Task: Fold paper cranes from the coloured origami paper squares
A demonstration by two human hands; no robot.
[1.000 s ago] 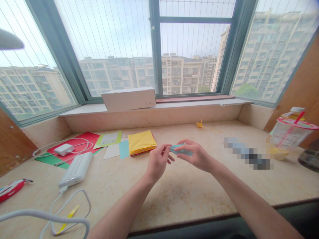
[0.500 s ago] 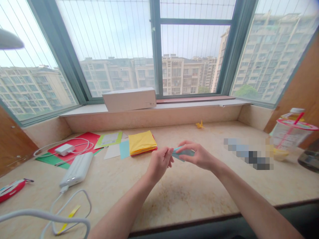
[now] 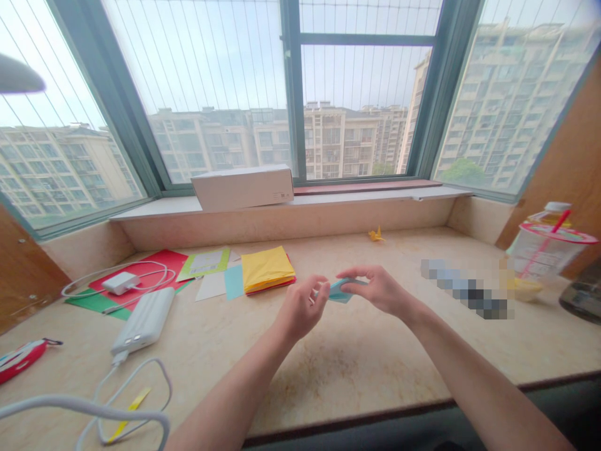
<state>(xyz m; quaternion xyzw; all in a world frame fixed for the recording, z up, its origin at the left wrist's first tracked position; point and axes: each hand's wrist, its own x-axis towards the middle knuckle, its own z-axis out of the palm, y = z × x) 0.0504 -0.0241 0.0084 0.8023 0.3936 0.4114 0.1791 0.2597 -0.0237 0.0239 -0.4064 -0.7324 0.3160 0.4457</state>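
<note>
A small piece of folded light-blue paper [image 3: 340, 292] is held up above the counter between my two hands. My right hand [image 3: 375, 289] pinches its right side between thumb and fingers. At the paper's left end, my left hand [image 3: 307, 304] has its fingers curled, with thumb and fingertips closed against the edge. The exact folds are too small to make out. Left of my hands lies a stack of yellow paper [image 3: 268, 269] with red sheets beneath. A yellow folded paper crane [image 3: 376, 234] stands near the back of the counter.
A white power bank [image 3: 143, 321] with a cable and a white charger [image 3: 120, 283] lie left, near red paper [image 3: 157, 262]. A plastic cup [image 3: 547, 250] with a red straw stands right. A white box [image 3: 243, 189] rests on the window ledge.
My right hand has shifted its fingers, so more of the blue paper shows. The left hand's fingers have changed their hold at its left end.
</note>
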